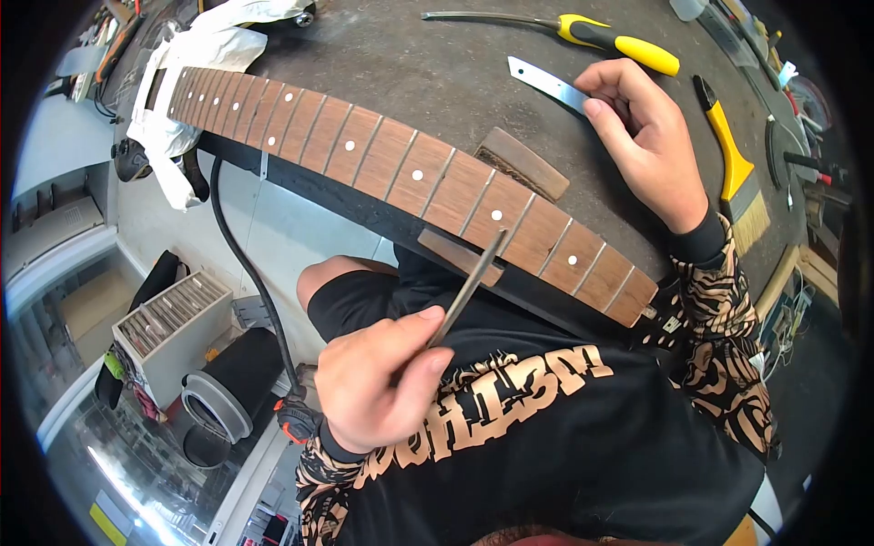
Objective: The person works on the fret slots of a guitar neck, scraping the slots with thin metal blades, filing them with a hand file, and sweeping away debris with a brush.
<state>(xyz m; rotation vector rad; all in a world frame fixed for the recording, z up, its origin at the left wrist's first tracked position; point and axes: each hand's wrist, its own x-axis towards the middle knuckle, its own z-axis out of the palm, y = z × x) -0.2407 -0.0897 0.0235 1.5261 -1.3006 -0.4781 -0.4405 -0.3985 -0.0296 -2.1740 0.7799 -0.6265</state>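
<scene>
Bare bench (391,68) stretches open beyond the neck (382,166), as far as a yellow-handled tool (583,30). A wooden block (537,171) juts from the neck's far edge, narrowing the lane toward the right hand (642,141); a brush (733,168) borders that hand's outer side. White cloth (214,47) crowds the neck's left end, while a black cable (238,252) crosses the gap left of the left hand (378,378).

Standing here, I count one guitar neck (382,156), one brush (734,173), one long-shafted tool (587,32), one metal strip (544,82), one metal rod (473,277) and one white cover (223,50).
</scene>
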